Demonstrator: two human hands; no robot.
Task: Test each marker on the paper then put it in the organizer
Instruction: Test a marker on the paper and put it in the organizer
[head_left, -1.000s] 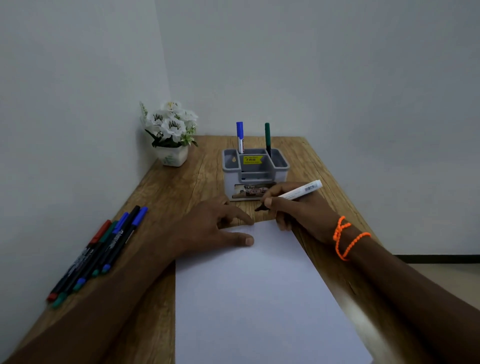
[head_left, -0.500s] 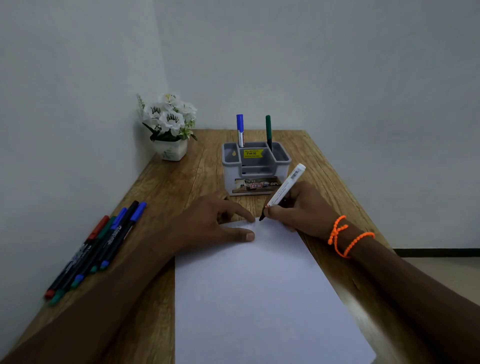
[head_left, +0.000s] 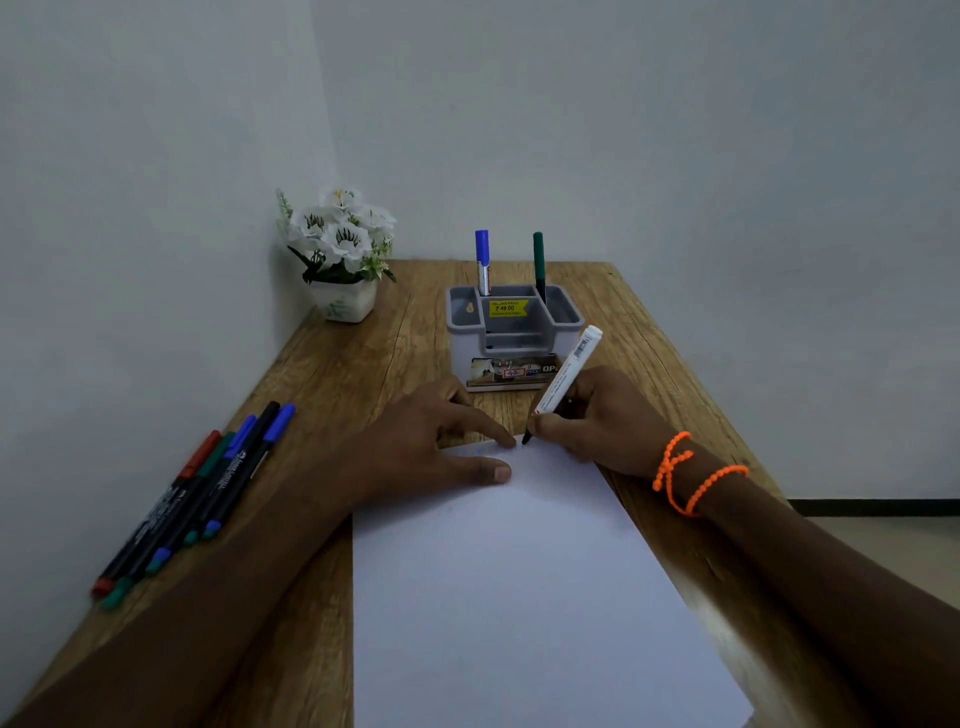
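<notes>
Two markers stand upright in the grey organizer (head_left: 514, 332): a blue-capped marker (head_left: 482, 262) in its back left slot and a green marker (head_left: 538, 265) to the right. Just in front of the organizer, the right hand (head_left: 605, 418) pinches one white marker (head_left: 563, 382) in a closed grip, its dark tip at the far edge of the single paper sheet (head_left: 519, 571). The left hand (head_left: 431, 447) lies flat, fingers spread, on that same far edge. Well left of the organizer, about five pens (head_left: 197, 499) lie bunched on the tabletop (head_left: 337, 374). One flower pot (head_left: 343, 299) sits left of the organizer.
</notes>
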